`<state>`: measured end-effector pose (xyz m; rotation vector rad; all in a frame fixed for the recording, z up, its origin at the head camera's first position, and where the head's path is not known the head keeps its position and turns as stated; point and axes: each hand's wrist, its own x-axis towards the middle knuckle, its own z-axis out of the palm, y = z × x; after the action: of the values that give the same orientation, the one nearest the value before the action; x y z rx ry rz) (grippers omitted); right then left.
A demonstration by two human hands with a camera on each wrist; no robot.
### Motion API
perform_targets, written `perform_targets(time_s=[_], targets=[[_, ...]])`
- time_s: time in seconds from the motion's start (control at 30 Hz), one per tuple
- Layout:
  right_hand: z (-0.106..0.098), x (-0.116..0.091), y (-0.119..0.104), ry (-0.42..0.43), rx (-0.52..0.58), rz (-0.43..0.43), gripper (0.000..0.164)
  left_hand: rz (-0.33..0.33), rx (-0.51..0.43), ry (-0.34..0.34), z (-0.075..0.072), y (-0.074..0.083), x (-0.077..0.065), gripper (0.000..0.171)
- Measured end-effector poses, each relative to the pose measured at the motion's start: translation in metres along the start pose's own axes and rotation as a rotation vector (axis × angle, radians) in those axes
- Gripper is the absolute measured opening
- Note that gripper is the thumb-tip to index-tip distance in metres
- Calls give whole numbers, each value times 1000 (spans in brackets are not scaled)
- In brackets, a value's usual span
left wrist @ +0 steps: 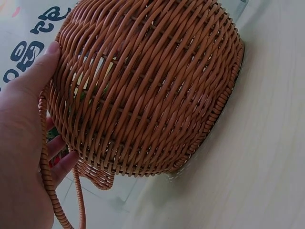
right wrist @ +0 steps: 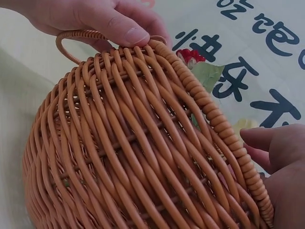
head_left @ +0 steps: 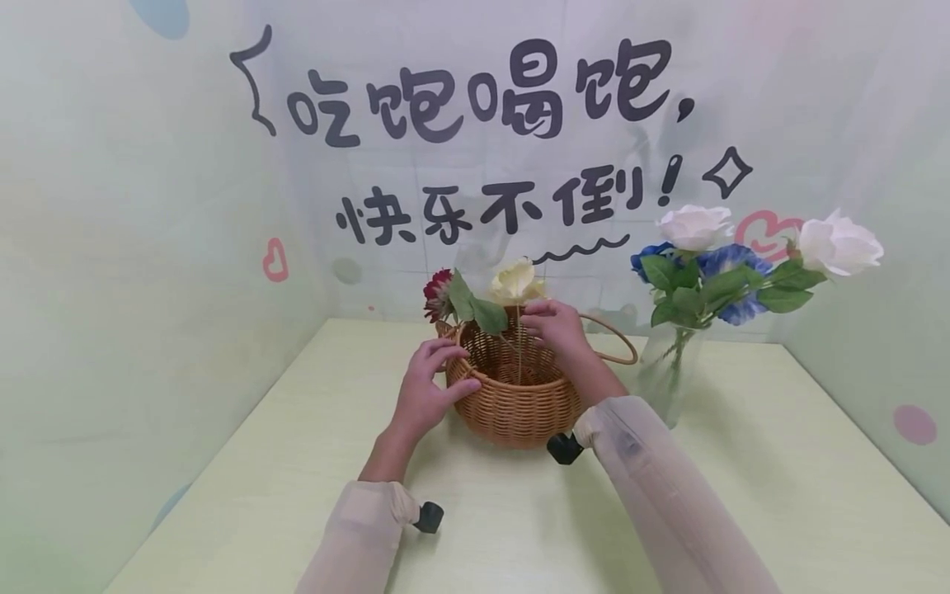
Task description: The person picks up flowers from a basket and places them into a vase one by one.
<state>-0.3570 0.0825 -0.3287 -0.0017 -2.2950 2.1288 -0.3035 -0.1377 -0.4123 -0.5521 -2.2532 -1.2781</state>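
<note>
A brown wicker basket [head_left: 515, 412] stands on the table. My left hand [head_left: 426, 392] holds its left side, thumb on the rim and fingers by the looped handle [left wrist: 45, 157]. Inside the basket a cream artificial rose [head_left: 514, 280] stands upright, its thin stem running down into it. My right hand [head_left: 557, 332] reaches over the basket's right side, fingertips right beside that stem; whether they pinch it cannot be made out. A red flower [head_left: 438, 294] with green leaves leans over the basket's left rim. In the right wrist view, the basket wall [right wrist: 128, 133] hides most stems.
To the right of the basket stands a clear vase [head_left: 663, 379] with white roses [head_left: 839, 243], blue flowers [head_left: 735, 268] and green leaves. Behind the table [head_left: 245, 495] hangs a pale wall sheet [head_left: 445, 49] with dark lettering. The right basket handle [head_left: 619, 338] sticks out toward the vase.
</note>
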Motion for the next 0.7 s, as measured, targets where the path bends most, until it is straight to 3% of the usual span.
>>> perform_targets(time_s=[0.33,0.7], targets=[[-3,4,1,-74,-35,70,28,17,16,7,0,1,1,45],[-4,6,4,-125,-113,80,34,10,3,5,3,0,1,45]])
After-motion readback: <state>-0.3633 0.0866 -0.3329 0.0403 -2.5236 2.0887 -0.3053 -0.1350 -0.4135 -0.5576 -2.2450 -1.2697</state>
